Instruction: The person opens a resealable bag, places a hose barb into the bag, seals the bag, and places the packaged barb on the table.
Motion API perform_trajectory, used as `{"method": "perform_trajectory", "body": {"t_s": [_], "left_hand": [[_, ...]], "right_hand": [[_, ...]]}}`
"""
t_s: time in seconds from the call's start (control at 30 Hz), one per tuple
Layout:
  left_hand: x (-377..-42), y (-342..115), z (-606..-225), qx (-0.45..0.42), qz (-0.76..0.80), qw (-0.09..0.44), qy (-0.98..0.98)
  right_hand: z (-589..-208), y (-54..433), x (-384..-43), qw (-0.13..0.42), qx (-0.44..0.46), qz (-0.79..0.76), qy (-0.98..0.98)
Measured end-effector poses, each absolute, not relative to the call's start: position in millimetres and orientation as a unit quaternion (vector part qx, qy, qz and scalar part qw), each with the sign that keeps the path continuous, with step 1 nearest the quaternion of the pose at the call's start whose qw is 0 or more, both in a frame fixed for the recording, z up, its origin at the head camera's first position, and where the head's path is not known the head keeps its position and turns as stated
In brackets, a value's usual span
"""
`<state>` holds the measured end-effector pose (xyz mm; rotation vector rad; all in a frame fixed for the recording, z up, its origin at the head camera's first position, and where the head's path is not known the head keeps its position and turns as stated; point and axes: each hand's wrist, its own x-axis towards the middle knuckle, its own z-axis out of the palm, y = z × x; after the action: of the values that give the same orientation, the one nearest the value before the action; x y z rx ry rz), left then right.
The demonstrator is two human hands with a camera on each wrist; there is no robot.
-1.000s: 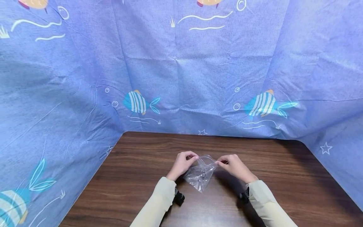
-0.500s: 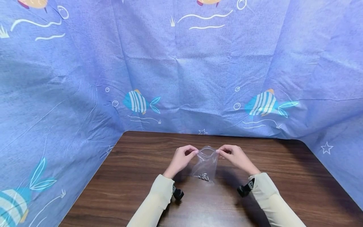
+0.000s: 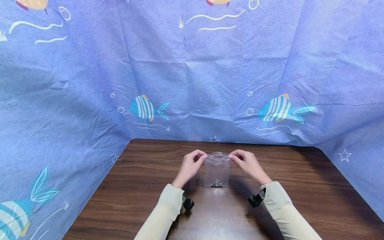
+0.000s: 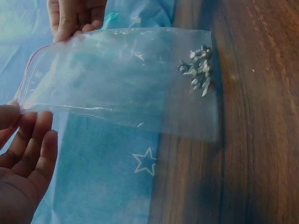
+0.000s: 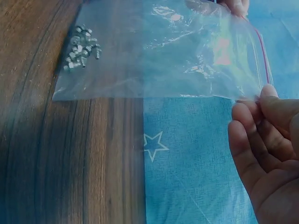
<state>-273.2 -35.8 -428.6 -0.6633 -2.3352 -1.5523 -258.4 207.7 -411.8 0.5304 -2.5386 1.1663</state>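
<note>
A clear zip-lock bag (image 3: 216, 170) hangs upright between the two hands, its mouth uppermost and parted a little. At its bottom lies a small heap of silvery screws (image 3: 216, 183), seen larger as screws (image 4: 197, 70) in the left wrist view. My left hand (image 3: 191, 166) pinches the bag's upper left corner between thumb and forefinger. At the upper right corner my right hand (image 3: 247, 165) pinches it likewise. A red line (image 5: 262, 51) runs along the zip end of the bag in the right wrist view. The bag's lower edge is close over the table.
The brown wood-grain table (image 3: 144, 200) spreads under both arms. Behind and beside it hangs a blue curtain (image 3: 186, 83) printed with fish and stars. A black wrist camera (image 3: 188, 204) sits on the left wrist and another camera (image 3: 255, 200) on the right.
The bag was tilted and crumpled; now it hangs straight and flatter, with the screws gathered at its bottom. Both hands have moved up and away toward the curtain, keeping their pinch on its corners.
</note>
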Motion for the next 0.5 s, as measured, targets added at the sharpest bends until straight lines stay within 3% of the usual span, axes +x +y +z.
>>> {"method": "perform_trajectory", "body": {"t_s": [0.5], "left_hand": [[-276.8, -36.1, -428.1, -0.211, -0.522, 0.139, -0.815]], "right_hand": [[-411.0, 209.8, -258.8, 0.117, 0.182, 0.406, -0.888]]}}
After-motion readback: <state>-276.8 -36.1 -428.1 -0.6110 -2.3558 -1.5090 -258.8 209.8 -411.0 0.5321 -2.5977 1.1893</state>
